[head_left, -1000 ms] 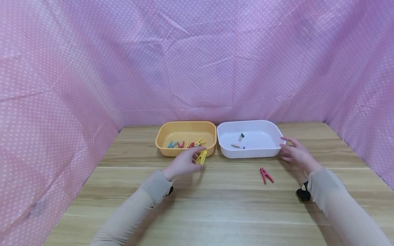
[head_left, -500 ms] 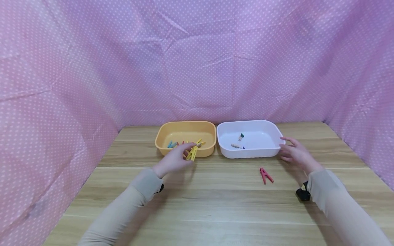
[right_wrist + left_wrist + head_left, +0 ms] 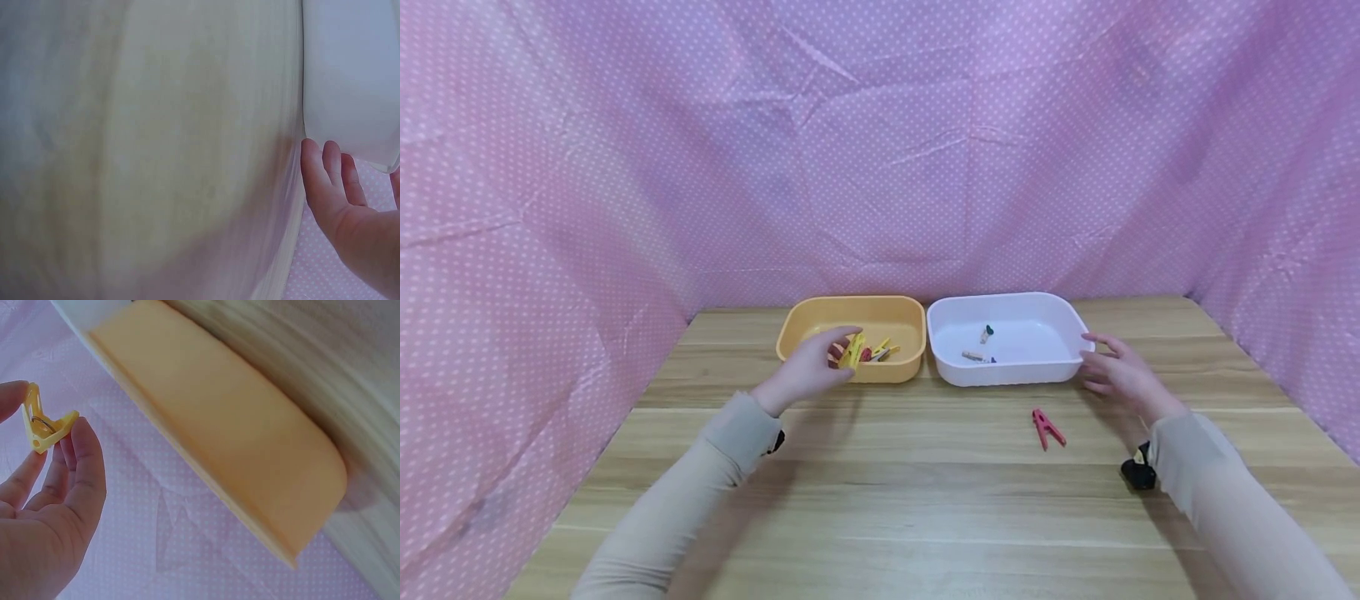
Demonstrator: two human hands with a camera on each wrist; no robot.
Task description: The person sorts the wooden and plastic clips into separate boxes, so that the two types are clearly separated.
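My left hand [image 3: 808, 367] pinches a yellow clothespin [image 3: 852, 352] over the front edge of the orange-yellow bin [image 3: 891, 375]. In the left wrist view that clothespin [image 3: 39, 425] sits between thumb and fingertips, its metal spring showing. Several clothespins lie inside the orange-yellow bin, partly hidden by the hand. At the right end of the white bin [image 3: 1011, 375], my right hand [image 3: 1123, 379] rests its loosely extended fingertips against the wall. The right wrist view has those fingers [image 3: 332, 165] at the corner of the bin, holding nothing else.
A red clothespin [image 3: 1047, 429] lies on the wooden table [image 3: 925, 500] in front of the white bin. Inside that bin are a few small wooden clips [image 3: 974, 357]. Pink dotted cloth [image 3: 880, 150] hangs behind the bins and at both sides.
The left hand has moved leftward and up with the yellow clothespin, from the orange-yellow bin's front right corner to over its front edge. The right hand has stayed at the white bin.
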